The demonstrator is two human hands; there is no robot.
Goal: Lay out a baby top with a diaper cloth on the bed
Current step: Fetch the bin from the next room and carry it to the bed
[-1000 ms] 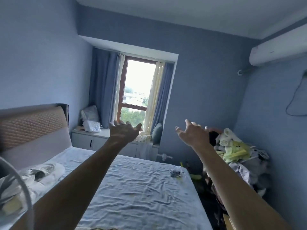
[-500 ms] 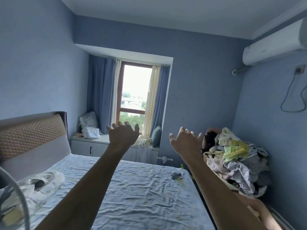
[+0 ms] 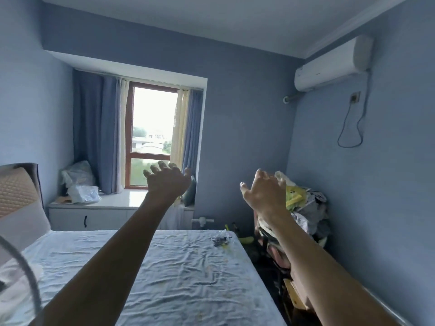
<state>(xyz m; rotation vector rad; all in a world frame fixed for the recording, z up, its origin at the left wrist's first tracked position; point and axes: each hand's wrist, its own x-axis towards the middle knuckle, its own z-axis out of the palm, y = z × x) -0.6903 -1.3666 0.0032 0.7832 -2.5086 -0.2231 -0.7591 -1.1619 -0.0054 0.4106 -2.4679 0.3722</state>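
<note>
Blue walls are closing in around a rumpled white bed (image 3: 179, 274), its long axis running from the padded headboard (image 3: 18, 191) at left toward the foot at right. A person is holding both arms out above the sheet: the left hand (image 3: 168, 183) is spreading its fingers loosely apart and gripping nothing, and the right hand (image 3: 264, 192) is likewise hanging open and empty, just in front of a heap of clothes (image 3: 303, 205) piled beside the bed against the right-hand wall. Neither the baby top nor the diaper cloth can be picked out; both are probably buried in that heap, so which way they are pointing cannot be told. Fetching them well likely means lifting single pieces off the top rather than tugging from below, which could be bringing the pile down.
</note>
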